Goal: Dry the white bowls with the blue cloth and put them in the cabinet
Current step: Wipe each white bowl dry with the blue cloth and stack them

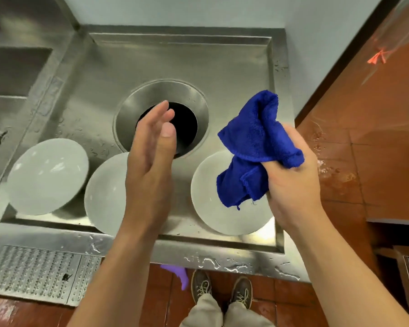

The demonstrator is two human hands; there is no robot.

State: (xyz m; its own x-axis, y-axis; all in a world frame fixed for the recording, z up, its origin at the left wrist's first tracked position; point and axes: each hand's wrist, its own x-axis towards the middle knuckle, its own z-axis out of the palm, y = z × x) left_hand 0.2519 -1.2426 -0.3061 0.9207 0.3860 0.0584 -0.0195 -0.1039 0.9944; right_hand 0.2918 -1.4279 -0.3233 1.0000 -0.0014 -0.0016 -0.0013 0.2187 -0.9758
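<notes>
Grip first: the left hand [151, 159] is empty, its fingers straight and loosely together, thumb alongside, poised over the steel counter [132, 241] between two of the bowls. It looks set to take up a bowl so the other hand can wipe it, though no bowl is touched yet.

Farthest left, one white bowl [46, 175] lies tilted in the shallow recessed tray, leaning toward the tray's near left corner, probably left that way to drain. Just beside it, almost rim to rim, a second white bowl [106, 192] sits partly hidden under the left wrist. Behind them, in the middle of the tray, is the round drain opening [191, 100], dark at its centre, with water droplets scattered about it.

Right of the open hand a third white bowl [222, 218] rests near the tray's front right corner. Above it the right hand [291, 175] is clenched around the blue cloth [253, 147], which is bunched in the fist with one end standing up and the other hanging down over that bowl; gathering it like this gives a thick pad for wiping. Whether the cloth touches the bowl cannot be told.

All three bowls seem undried, so the task is at its start. No cabinet is clearly in view. The floor [354, 166] to the right is wet, so footing may matter when carrying bowls away.
</notes>
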